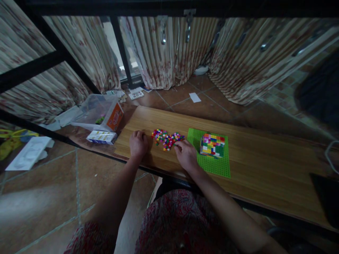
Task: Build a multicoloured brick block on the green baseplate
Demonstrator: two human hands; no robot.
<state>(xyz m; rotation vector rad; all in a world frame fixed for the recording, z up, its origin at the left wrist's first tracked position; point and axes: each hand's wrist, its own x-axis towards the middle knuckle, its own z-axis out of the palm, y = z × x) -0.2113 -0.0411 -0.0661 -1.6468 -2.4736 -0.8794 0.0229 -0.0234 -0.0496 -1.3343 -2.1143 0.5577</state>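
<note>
A loose pile of small coloured toy bricks [169, 139] lies spread on the wooden table [265, 169]. My left hand [138, 144] rests on the wood just left of the pile, its fingers curled in and nothing showing in them. At the pile's right lower edge is my right hand [186, 153], thumb and fingers drawn together close to the bricks; anything between the tips is too small to make out. To its right lies a green studded baseplate [212, 167]. On that plate stands a blocky build of multicoloured bricks [212, 145], beside my right hand and apart from it.
A clear plastic bin [91, 112] with an orange label and a small white-and-blue box [102, 137] stand off the table's left end. A dark flat object [324, 197] lies at the right end. Black metal bars [60, 56] and curtains [169, 53] are beyond.
</note>
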